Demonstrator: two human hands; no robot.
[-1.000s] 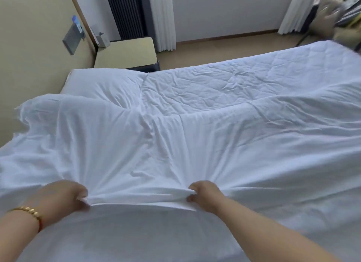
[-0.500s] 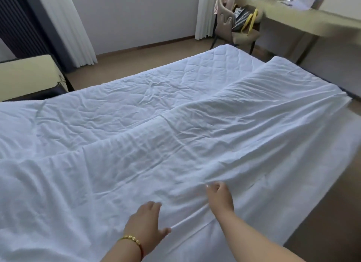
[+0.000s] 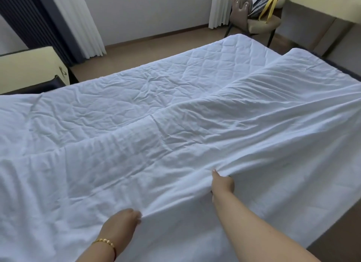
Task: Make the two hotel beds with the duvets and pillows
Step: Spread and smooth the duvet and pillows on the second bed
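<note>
A white duvet cover (image 3: 195,150) lies spread over the near half of the bed. Behind it the quilted white mattress pad (image 3: 156,86) shows, wrinkled. My right hand (image 3: 221,182) grips a raised fold of the cover near the bed's near edge, and creases fan out from it. My left hand (image 3: 122,224), with a gold bracelet on the wrist, pinches the cover's edge lower and to the left. No pillow is in view.
A beige nightstand (image 3: 29,66) stands at the left by dark and white curtains (image 3: 58,21). A padded chair (image 3: 256,17) holding bags sits at the far corner beside a long desk (image 3: 322,7). Brown floor runs behind the bed and at the right.
My view swung right, from the headboard end to the foot end. Both hands shifted right along the cover's edge; my right hand now grips a fold farther out, my left pinches the edge again.
</note>
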